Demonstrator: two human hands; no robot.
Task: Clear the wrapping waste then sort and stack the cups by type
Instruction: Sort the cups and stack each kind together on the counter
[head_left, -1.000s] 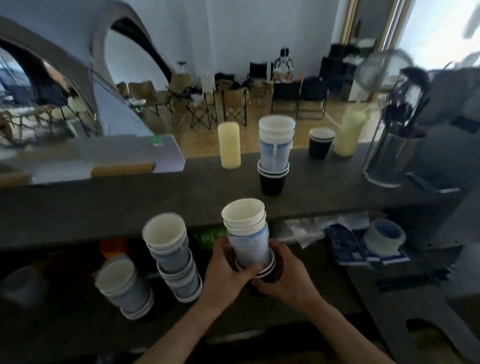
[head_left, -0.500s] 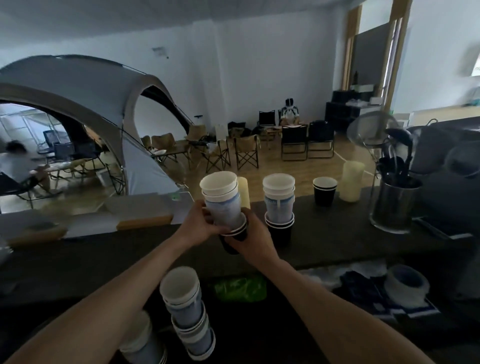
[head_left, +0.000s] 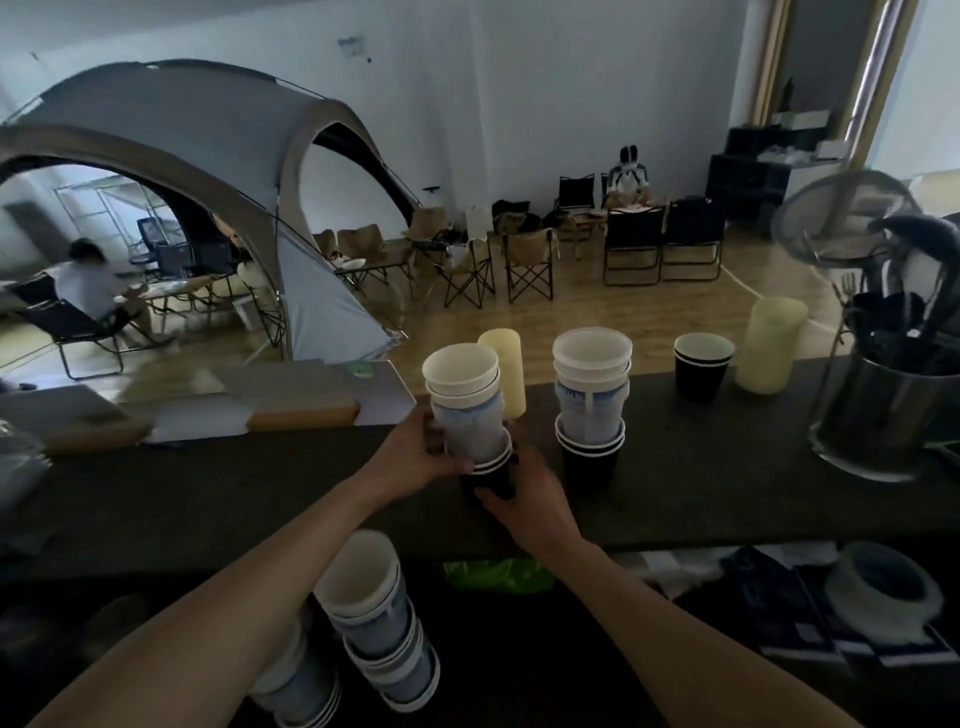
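Observation:
Both hands hold one mixed cup stack (head_left: 465, 405) over the dark counter (head_left: 208, 499): white-and-blue paper cups nested in a black cup. My left hand (head_left: 421, 457) grips the blue-printed cups from the left. My right hand (head_left: 524, 493) wraps the black cup at the bottom. Just to the right stands a second mixed stack (head_left: 591, 410), white and blue cups in black cups. A lone black cup pair (head_left: 701, 366) sits farther right. Two more blue-and-white stacks (head_left: 376, 618) rest on the lower shelf below my left forearm.
Two pale yellow cylinders (head_left: 506, 369) (head_left: 771, 345) stand at the counter's far edge. A steel utensil holder (head_left: 893, 415) fills the right end. On the lower shelf lie a green wrapper (head_left: 498, 574), dark packets (head_left: 779, 597) and a tape roll (head_left: 883, 592).
I lifted the mixed stack from the lower shelf up to the counter top beside the other stack. My view rose from the shelf toward the room.

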